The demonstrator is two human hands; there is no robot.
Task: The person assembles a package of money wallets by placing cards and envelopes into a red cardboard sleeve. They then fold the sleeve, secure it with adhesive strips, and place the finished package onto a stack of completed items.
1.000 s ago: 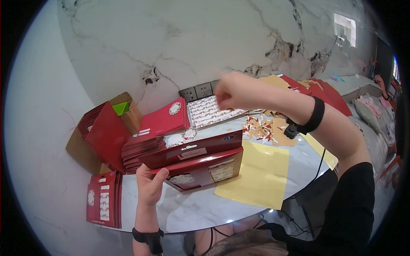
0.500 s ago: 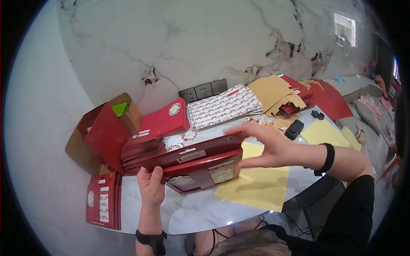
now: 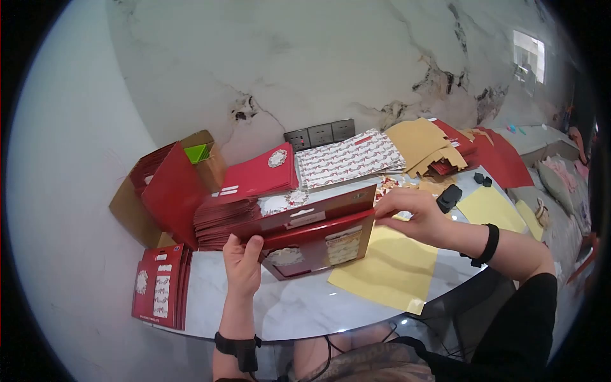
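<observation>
A red cardboard packet [image 3: 312, 253] with a hang-hole flap and cut-out windows is held tilted above the table. White ornate and patterned pieces show through its windows. My left hand [image 3: 244, 264] grips its left end, thumb on the front. At the packet's right end, my right hand [image 3: 414, 215] has thumb and fingers drawn together on the edge near the flap's fold; the exact fingertip contact is partly hidden. Beneath the packet lies a yellow sheet [image 3: 394, 270] on the marble-patterned table [image 3: 210, 293].
Finished-looking red packets [image 3: 159, 286] stand at the left edge beside a cardboard box [image 3: 130, 213]. Behind are stacked red cards [image 3: 254, 175], white patterned sheets [image 3: 350, 159], brown card pieces [image 3: 420, 143], a power strip [image 3: 319, 134] and a black device [image 3: 449, 198].
My right hand's spread fingers have come together at the packet's right edge. The camera view has shifted slightly, and my left hand keeps its hold.
</observation>
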